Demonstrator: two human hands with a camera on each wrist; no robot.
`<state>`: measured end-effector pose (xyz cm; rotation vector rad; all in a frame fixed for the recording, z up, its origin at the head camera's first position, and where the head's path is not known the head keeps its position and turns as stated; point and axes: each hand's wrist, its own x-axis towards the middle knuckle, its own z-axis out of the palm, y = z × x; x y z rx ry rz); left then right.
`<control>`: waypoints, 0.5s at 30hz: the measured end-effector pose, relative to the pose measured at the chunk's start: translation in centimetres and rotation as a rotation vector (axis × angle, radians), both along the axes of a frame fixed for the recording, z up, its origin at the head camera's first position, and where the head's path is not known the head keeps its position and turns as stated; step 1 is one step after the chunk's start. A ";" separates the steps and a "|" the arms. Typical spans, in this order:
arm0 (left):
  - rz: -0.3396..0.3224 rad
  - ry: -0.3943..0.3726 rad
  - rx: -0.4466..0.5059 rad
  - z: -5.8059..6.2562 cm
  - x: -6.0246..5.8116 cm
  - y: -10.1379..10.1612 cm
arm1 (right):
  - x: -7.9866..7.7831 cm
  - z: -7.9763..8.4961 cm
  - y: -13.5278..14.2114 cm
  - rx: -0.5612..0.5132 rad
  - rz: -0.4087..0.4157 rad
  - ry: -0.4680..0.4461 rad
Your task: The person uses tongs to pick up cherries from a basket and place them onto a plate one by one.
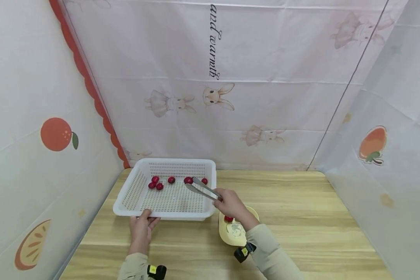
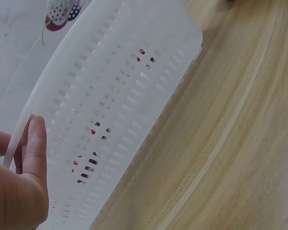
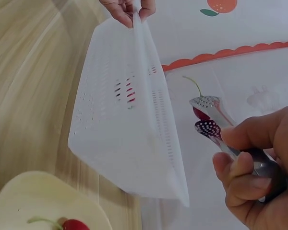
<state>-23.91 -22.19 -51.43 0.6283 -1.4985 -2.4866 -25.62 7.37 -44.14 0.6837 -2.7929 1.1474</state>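
Note:
My left hand (image 1: 140, 229) pinches the near rim of a white plastic basket (image 1: 177, 214), thumb on top of the rim and fingers under it. In my right hand (image 1: 229, 203) is a pair of metal tongs (image 3: 219, 125), reaching in over the basket's right side. A red cherry (image 3: 199, 113) with a green stem sits between the perforated tips of the tongs. Several other cherries (image 1: 159, 186) lie inside the basket, grouped at the left and spread along the back. Through the basket's holes, bits of red show in the left wrist view.
A pale yellow dish (image 1: 227, 236) stands on the wooden table (image 1: 301, 217) right of the basket, partly hidden under my right forearm. It has at least one cherry (image 3: 76, 224) in it. Printed cloth walls (image 1: 266, 109) enclose the table at the back and both sides.

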 end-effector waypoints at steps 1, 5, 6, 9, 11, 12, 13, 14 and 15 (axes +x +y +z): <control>0.000 0.000 0.000 0.0 0.0 0.0 | 0.1 -0.1 0.2 -0.002 0.004 0.001; -0.004 -0.010 -0.006 0.0 -0.1 0.0 | 0.5 -0.5 1.1 -0.006 0.018 0.012; -0.004 -0.012 -0.004 0.0 -0.1 0.0 | 0.6 -0.6 1.3 -0.008 0.022 0.016; -0.007 -0.010 0.001 0.0 -0.2 0.0 | 1.0 -0.8 1.9 -0.025 0.032 0.016; -0.006 -0.010 0.009 0.0 -0.2 0.0 | 1.3 -0.9 2.4 -0.035 0.031 0.002; -0.006 -0.011 0.013 0.1 -0.2 0.0 | 1.4 -0.9 2.6 -0.040 0.031 -0.006; -0.005 -0.012 0.014 0.1 -0.3 0.0 | 1.6 -1.0 2.8 -0.042 0.028 -0.011; -0.003 -0.014 0.015 0.1 -0.3 0.0 | 1.7 -1.1 3.0 -0.045 0.028 -0.013; -0.003 -0.015 0.012 0.2 -0.3 0.0 | 1.8 -1.2 3.2 -0.045 0.021 -0.018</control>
